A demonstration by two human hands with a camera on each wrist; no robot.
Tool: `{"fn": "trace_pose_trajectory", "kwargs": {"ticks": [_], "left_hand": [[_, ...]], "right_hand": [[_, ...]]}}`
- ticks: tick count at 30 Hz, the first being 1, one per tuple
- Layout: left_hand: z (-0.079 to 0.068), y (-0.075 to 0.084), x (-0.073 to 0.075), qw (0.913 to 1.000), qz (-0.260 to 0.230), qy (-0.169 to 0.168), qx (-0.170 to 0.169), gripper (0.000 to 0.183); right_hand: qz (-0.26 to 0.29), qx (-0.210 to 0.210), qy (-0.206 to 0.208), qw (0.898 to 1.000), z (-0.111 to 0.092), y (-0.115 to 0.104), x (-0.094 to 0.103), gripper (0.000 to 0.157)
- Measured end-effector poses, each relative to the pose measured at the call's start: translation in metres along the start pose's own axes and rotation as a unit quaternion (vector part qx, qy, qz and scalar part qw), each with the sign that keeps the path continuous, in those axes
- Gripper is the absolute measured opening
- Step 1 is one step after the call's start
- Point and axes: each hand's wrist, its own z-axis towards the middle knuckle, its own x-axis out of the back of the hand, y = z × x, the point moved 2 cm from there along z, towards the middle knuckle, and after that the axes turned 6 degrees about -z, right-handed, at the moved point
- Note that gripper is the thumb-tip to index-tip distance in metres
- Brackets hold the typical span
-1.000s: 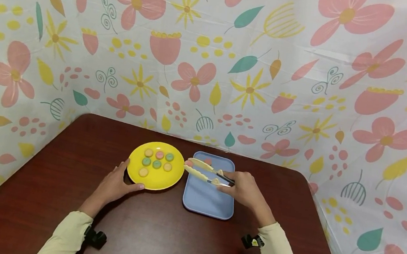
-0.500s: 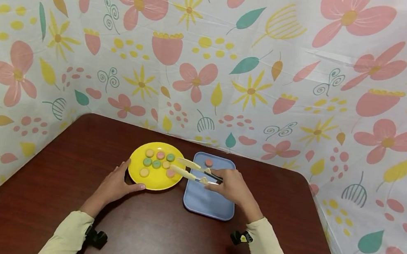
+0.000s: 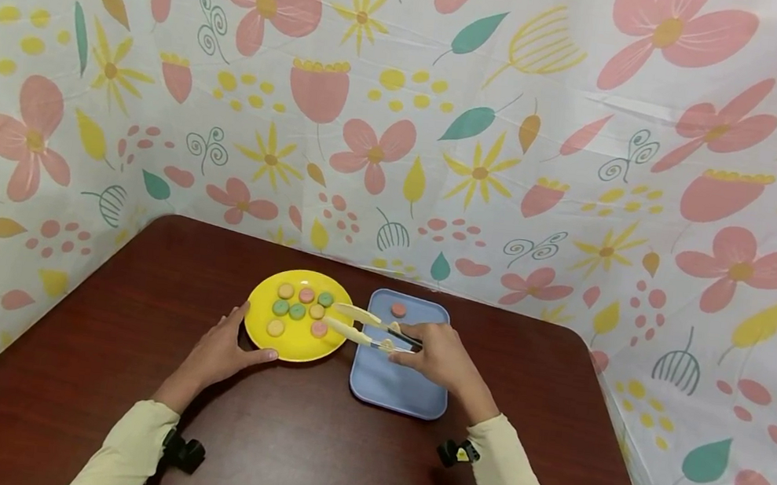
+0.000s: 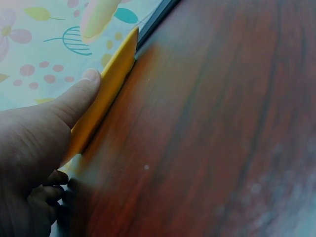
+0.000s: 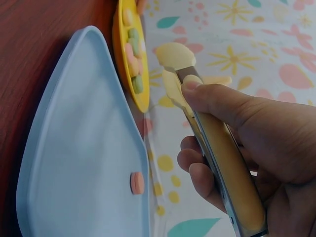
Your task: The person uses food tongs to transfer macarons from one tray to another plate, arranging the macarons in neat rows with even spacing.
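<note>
My left hand (image 3: 217,347) holds the near left rim of a yellow plate (image 3: 292,347), its thumb along the edge. In the left wrist view the thumb (image 4: 81,96) lies against the plate's edge (image 4: 111,81). Several small macarons in pink, green and cream lie on the plate; a pink macaron (image 3: 318,328) is near its right side. My right hand (image 3: 444,355) grips tongs (image 3: 358,325) with cream tips. The tips stand apart over the plate's right rim, with nothing held between them. In the right wrist view the thumb and curled fingers wrap the tongs' handles (image 5: 229,173).
A blue tray (image 3: 398,386) sits right of the plate, partly under the tongs. One pink macaron (image 3: 399,309) lies near its far end. The brown wooden table (image 3: 297,438) backs onto a flower-printed cloth (image 3: 401,117).
My right hand has moved left with the tongs from over the tray to the plate. The tongs let go of a pink macaron, which now lies on the plate. My left hand stays put.
</note>
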Motion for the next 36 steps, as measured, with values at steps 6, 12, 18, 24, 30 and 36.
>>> {"fn": "trace_pose_trajectory", "kwargs": {"ticks": [6,12,18,24,30,36], "left_hand": [[-0.001,0.001,0.002,1.0,0.005,-0.002,0.003,0.128],[0.0,0.002,0.003,1.0,0.004,-0.001,0.002,0.128],[0.0,0.002,0.003,1.0,0.002,0.0,0.002,0.129],[0.0,0.0,0.002,1.0,0.0,0.005,-0.007,0.128],[-0.002,-0.001,0.002,1.0,0.002,0.006,-0.006,0.127],[0.0,0.0,0.001,1.0,0.004,0.002,0.003,0.127]], "right_hand": [[-0.018,-0.017,0.002,1.0,-0.002,0.007,0.012,0.056],[-0.03,-0.03,-0.001,0.999,-0.003,0.023,0.036,0.057],[-0.042,-0.046,-0.006,0.998,-0.004,0.05,0.048,0.058],[-0.053,-0.077,-0.022,0.995,-0.006,0.071,0.046,0.059],[-0.063,-0.09,-0.027,0.994,-0.005,0.083,0.04,0.06],[-0.061,-0.097,-0.024,0.993,-0.007,0.088,0.035,0.058]]}}
